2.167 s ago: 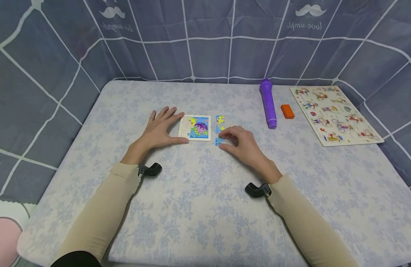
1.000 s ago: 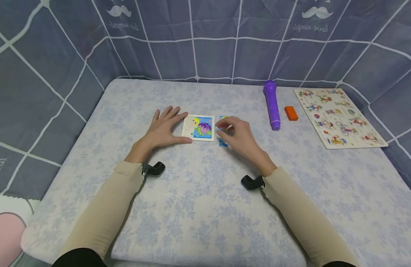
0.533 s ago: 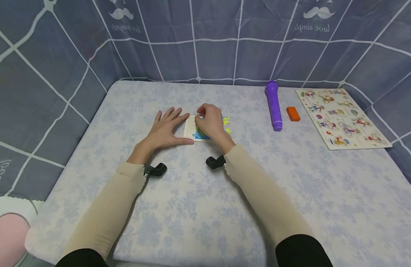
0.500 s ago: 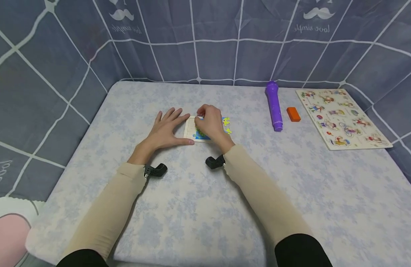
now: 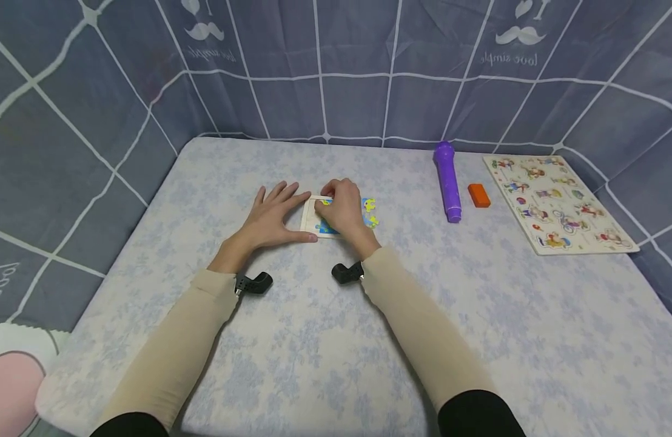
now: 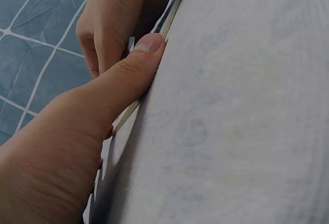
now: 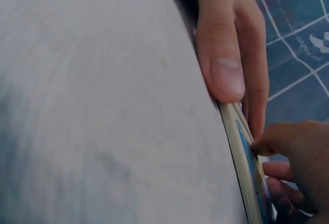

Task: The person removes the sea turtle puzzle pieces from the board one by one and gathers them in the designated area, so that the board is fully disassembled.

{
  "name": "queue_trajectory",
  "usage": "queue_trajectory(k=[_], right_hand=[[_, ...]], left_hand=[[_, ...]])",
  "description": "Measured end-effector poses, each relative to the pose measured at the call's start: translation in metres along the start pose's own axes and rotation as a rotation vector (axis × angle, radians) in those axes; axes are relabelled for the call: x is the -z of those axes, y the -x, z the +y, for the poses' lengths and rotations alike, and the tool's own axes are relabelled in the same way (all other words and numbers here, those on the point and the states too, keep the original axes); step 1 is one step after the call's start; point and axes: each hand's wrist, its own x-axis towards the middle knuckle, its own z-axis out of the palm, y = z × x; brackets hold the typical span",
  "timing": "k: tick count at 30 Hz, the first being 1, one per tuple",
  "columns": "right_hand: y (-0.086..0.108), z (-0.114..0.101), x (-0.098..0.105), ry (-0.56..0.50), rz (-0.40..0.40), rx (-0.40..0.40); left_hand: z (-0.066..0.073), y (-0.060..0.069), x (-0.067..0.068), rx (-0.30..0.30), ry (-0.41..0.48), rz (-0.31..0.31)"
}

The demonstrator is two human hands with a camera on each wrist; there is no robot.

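Note:
A small jigsaw puzzle in a pale wooden tray [image 5: 309, 223] lies on the table, its blue picture partly covered. My left hand [image 5: 268, 217] spreads at the tray's left side, thumb and forefinger straight against its near and far edges. In the left wrist view the left thumb [image 6: 126, 75] presses along the tray's rim. My right hand [image 5: 344, 211] is over the tray with curled fingers, pinching a puzzle piece that the fingers mostly hide. Just right of the tray lie loose blue and yellow puzzle pieces [image 5: 370, 205], partly behind the right hand.
A purple toy microphone [image 5: 447, 182] and an orange block [image 5: 479, 195] lie to the right. Beyond them is a larger picture puzzle board [image 5: 560, 206]. A grey checked curtain [image 5: 358, 103] hangs behind the cloth-covered table [image 5: 292, 346].
My right hand has moved left from the loose pieces to over the tray, then shifted slightly further left across it. The left hand has stayed at the tray's left side.

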Motion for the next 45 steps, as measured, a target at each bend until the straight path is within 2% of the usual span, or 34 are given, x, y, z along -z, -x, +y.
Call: queue_trajectory(k=[6,10,13,18,28,39,45], right_hand=[[0.005,0.002,-0.008,0.025,0.069,0.012],[0.007,0.002,-0.007,-0.018,0.137,0.025],[0.007,0.002,-0.005,-0.058,0.15,0.044],[0.005,0.003,-0.002,-0.079,0.102,0.056],[0.004,0.006,0.006,-0.105,0.007,0.031],[0.0,0.014,0.027,-0.211,-0.211,0.074],[-0.001,0.017,0.032,-0.251,-0.204,0.074]], left_hand=[[0.0,0.001,-0.004,-0.003,-0.001,0.001],[0.0,0.001,-0.003,-0.01,-0.004,-0.003],[0.0,0.001,-0.002,-0.007,-0.007,-0.003],[-0.002,0.001,-0.001,0.002,-0.001,0.006],[-0.001,0.001,-0.001,0.0,0.006,-0.002],[0.001,0.001,-0.001,0.015,-0.01,-0.004],[0.002,0.0,0.0,0.022,-0.013,-0.009]])
